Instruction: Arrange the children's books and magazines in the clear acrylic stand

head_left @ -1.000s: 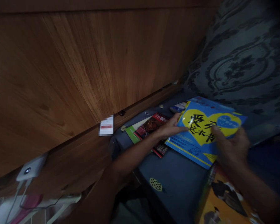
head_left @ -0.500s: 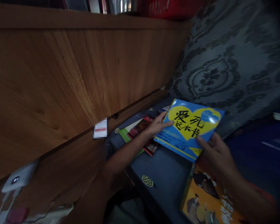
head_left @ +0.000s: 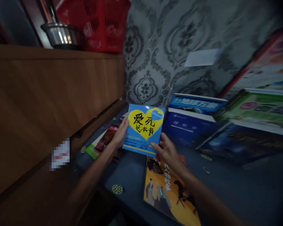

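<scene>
A blue book (head_left: 143,130) with a yellow heart on its cover is held up, tilted, above the dark blue table cover. My left hand (head_left: 120,133) grips its left edge, the fingers hidden behind it. At the lower right corner, my right hand (head_left: 166,147) pinches the book with the thumb on the front. Below lies an orange book (head_left: 166,194) with drawn figures, partly covered by my right arm. Left of the blue book, a dark red book (head_left: 106,141) rests on a green and white one (head_left: 92,152), both partly behind my left arm.
At the right stand several books, among them a dark blue one (head_left: 188,125), a light blue one (head_left: 195,102) and a green one (head_left: 261,108). A wooden panel (head_left: 49,100) bounds the left, with a metal pot (head_left: 62,34) and red basket (head_left: 103,28) on top. Patterned wall behind.
My view has swung right and up, bringing the books at the right, the pot and more of the basket into sight. Both hands still hold the blue book, now more upright.
</scene>
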Tool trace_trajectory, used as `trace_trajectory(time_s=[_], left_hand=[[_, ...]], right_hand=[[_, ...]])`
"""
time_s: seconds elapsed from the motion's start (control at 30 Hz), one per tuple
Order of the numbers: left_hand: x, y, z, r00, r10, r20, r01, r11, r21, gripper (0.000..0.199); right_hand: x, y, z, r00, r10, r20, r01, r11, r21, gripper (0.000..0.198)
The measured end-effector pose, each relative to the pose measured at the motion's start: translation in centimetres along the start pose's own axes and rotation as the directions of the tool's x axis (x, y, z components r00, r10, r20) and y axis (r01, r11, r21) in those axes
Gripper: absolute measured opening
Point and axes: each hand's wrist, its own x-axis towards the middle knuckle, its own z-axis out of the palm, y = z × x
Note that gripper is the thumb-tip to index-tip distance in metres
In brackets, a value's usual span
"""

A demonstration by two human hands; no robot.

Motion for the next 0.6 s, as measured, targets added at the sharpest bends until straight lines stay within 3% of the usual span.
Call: trace_trajectory(time_s=[0.1,0.17,0.33,0.47,0.6], left_hand=[[-0.5,0.0,0.6,0.999,-0.028,0.04,0.026,0.999,0.042,0.066],[-1.0,0.1,0.9,0.989,-0.038,0.143,0.022,0.994,0.111,0.073],[-1.6,1.2,1.4,0.909,-0.039,0.415,-0.114,0.934,0.338,0.089],[-1.2,3.7,2.9,0.861,-0.145,0.488,-0.096,0.896,0.434,0.072],[-0.2,7.6,6.7,0.84,-0.153,0.521,-0.155,0.852,0.5,0.053]], right_hand=[[-0.4,0.5,-0.9,1.0,-0.013,0.0,0.013,1.0,0.022,0.046],[-0.8,0.6,-1.5,1.0,-0.025,0.011,0.024,0.999,0.046,0.045],[-1.5,-0.1,-3.4,0.996,-0.092,0.02,0.091,0.996,0.011,0.043],[-1.4,-2.2,-5.6,0.987,-0.148,0.062,0.153,0.985,-0.075,0.043],[-0.2,-6.5,-7.6,0.966,-0.238,0.099,0.25,0.958,-0.142,0.046]])
